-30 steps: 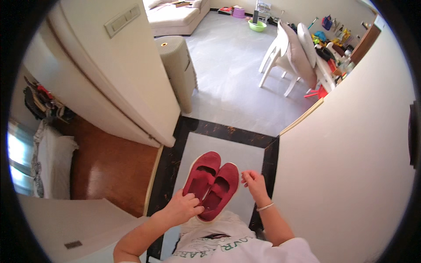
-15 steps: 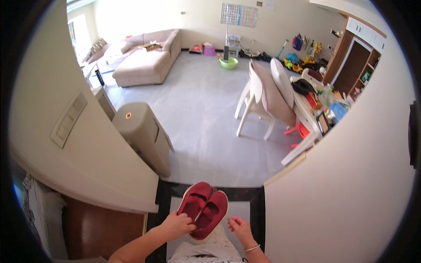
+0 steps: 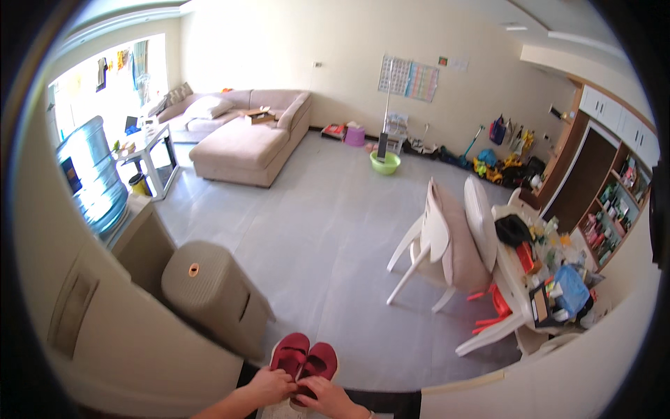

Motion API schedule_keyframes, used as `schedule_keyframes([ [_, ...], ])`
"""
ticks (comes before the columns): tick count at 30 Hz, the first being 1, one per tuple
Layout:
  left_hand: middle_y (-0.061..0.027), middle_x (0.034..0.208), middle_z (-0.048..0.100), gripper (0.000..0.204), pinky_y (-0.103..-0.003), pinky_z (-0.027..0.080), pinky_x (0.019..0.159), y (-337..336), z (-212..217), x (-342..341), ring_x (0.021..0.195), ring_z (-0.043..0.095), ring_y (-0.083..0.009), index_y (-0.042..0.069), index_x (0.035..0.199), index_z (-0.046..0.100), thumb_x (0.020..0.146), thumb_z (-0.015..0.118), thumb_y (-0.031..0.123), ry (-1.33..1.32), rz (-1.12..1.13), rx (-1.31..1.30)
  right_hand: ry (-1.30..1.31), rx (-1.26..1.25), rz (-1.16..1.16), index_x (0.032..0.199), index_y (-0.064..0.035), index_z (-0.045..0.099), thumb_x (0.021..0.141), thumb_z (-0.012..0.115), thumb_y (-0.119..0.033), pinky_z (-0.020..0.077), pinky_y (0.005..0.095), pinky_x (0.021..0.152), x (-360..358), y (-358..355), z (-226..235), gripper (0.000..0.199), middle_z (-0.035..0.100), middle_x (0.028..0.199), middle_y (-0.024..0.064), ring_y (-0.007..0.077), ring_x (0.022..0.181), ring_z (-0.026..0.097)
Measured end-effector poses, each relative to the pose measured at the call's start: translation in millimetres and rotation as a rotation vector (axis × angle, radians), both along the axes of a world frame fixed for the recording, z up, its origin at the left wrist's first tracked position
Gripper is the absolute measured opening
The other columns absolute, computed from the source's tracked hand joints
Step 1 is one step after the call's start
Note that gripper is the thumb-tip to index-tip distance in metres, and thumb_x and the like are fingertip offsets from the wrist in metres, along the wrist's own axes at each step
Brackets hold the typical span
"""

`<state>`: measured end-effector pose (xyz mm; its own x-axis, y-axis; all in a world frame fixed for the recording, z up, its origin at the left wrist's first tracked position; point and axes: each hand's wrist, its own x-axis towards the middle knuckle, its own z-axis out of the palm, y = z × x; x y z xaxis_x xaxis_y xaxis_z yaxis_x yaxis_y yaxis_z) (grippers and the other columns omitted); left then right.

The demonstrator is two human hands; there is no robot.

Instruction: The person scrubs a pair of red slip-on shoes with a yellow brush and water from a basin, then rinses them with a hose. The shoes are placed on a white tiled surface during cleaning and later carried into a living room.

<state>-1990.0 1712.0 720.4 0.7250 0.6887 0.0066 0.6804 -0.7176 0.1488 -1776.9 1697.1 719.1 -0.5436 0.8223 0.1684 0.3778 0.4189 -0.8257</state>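
A pair of dark red shoes [image 3: 322, 357] with pale soles and a strap across each is held side by side at the lower middle, toes pointing away from me. My left hand [image 3: 271, 386] is closed on the heel end of the left shoe. From the other side, my right hand [image 3: 323, 397] has its fingers curled over the heel end of the right shoe. The heels are partly hidden behind both hands. Below them lies a dark threshold strip [image 3: 391, 403].
At the left stands a beige plastic stool [image 3: 209, 286], close to a wall and a water dispenser with a blue bottle [image 3: 98, 178]. A cushioned white chair [image 3: 447, 244] and a cluttered table [image 3: 513, 279] are on the right. Farther back are a sofa [image 3: 244, 150] and a green basin [image 3: 385, 163].
My right hand has moved left onto the shoes, where it was apart from them before. The view has tilted up and the shoes sit lower in it. My left hand keeps its hold.
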Motion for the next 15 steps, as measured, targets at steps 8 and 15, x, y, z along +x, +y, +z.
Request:
schedule_keyframes([
  [8,0.0055,0.076,0.058,0.013,-0.037,0.046,0.068,235,28,48,0.079,0.059,-0.0155,0.022,0.082,0.063,0.078,0.06,0.034,-0.049,-0.224,-0.019,-0.266,0.031,-0.279,0.113,-0.0034,0.051,0.072,0.07,-0.036,0.0457,0.0417,0.083,20,185,43,0.055,0.055,0.104,0.015,0.0331,0.098,0.051],
  [15,0.0035,0.084,0.06,0.015,-0.041,0.046,0.077,376,31,86,0.09,0.058,-0.0164,0.022,0.089,0.063,0.081,0.058,0.034,0.119,-0.142,-0.083,-0.32,0.036,-0.233,0.115,0.0,0.048,0.073,0.067,-0.039,0.0466,0.0425,0.08,46,327,26,0.06,0.055,0.104,0.0154,0.0319,0.097,0.052],
])
